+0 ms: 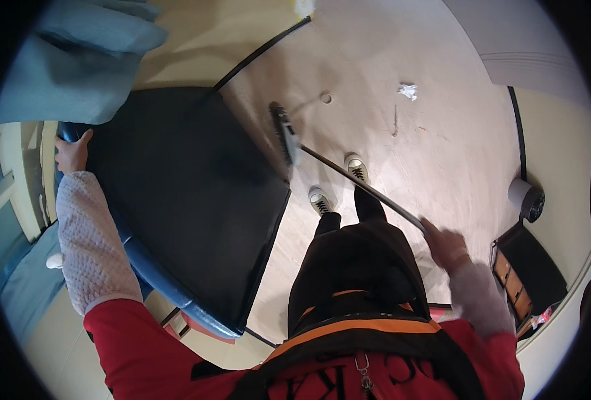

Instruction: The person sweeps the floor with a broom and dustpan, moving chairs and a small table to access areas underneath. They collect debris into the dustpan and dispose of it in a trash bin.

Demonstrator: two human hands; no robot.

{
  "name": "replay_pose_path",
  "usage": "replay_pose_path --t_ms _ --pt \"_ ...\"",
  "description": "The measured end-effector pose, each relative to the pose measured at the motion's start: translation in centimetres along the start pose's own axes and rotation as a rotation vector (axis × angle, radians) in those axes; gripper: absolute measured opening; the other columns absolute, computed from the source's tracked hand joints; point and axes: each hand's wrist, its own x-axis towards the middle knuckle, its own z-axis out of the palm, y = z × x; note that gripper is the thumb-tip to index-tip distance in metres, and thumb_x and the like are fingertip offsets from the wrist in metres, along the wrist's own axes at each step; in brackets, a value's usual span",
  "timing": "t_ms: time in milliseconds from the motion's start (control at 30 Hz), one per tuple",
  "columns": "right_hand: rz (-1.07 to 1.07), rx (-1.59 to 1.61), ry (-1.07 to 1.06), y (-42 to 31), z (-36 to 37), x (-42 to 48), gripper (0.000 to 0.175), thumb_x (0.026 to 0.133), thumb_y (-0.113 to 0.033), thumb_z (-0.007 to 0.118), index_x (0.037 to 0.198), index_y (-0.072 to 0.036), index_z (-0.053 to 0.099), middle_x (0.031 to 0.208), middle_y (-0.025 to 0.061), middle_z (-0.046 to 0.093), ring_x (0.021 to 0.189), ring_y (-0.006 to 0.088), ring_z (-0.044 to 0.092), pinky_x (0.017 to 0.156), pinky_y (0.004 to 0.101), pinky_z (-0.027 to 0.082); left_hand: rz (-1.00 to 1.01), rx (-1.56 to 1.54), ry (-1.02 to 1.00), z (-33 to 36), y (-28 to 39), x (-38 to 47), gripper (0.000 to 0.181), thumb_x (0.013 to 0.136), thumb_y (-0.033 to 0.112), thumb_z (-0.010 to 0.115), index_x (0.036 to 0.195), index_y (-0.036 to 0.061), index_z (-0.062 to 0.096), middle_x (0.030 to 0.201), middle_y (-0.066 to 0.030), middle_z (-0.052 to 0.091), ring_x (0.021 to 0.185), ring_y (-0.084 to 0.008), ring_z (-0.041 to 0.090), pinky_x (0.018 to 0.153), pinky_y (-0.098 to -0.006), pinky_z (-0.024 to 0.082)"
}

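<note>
My left hand grips the blue edge of a large upholstered piece of furniture whose broad black side faces me. It looks tilted, with its blue padded border running down the left. My right hand, slightly blurred, is closed around the metal handle of a broom. The broom's bristled head is at the floor, right beside the black side. A small ring-shaped thing, a crumpled white paper and a thin strip lie on the floor beyond my shoes.
A light-blue curtain hangs over the furniture's far left corner, near a window frame. By the right wall stand a waste bin and a low black cabinet. The pale floor stretches between the walls.
</note>
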Motion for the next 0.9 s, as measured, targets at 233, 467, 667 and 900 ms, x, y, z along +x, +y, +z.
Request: replay_pose_path --t_ms 233,467,667,900 --pt "0.021 0.385 0.187 -2.5 2.9 12.7 0.037 0.094 -0.036 0.038 0.129 -0.025 0.046 0.108 0.0172 0.062 0.1 0.0346 0.06 0.084 0.046 0.048 0.426 -0.25 0.083 -2.7 -3.8 -19.1 0.084 0.076 0.028 0.072 0.143 0.0097 0.025 0.146 -0.0223 0.024 0.134 -0.0399 0.024 0.109 -0.0471 0.023" --pt "0.246 0.428 0.266 4.1 9.0 1.7 0.039 0.093 -0.033 0.042 0.13 -0.022 0.046 0.11 0.0176 0.062 0.104 0.0366 0.058 0.089 0.0461 0.046 0.276 -0.333 0.056 -4.8 -4.4 -26.0 0.074 0.082 0.025 0.066 0.143 0.0151 0.026 0.15 -0.0146 0.02 0.134 -0.0394 0.024 0.108 -0.0475 0.027" --pt "0.209 0.515 0.342 0.6 9.4 -6.1 0.037 0.093 -0.03 0.043 0.129 -0.021 0.046 0.098 0.0244 0.063 0.093 0.0409 0.06 0.084 0.0495 0.047 0.208 -0.313 0.05 -4.7 -4.0 -25.9 0.072 0.083 0.026 0.065 0.143 0.0164 0.026 0.149 -0.0122 0.022 0.135 -0.0388 0.024 0.108 -0.0475 0.027" --pt "-0.076 0.605 0.505 -8.7 -2.1 15.5 0.035 0.091 -0.03 0.043 0.119 -0.014 0.056 0.114 0.0174 0.06 0.106 0.0355 0.056 0.091 0.0443 0.044 0.19 -0.396 0.031 -4.7 -3.6 -26.2 0.069 0.084 0.021 0.063 0.143 0.0172 0.027 0.149 -0.0124 0.022 0.134 -0.0372 0.026 0.108 -0.0461 0.028"
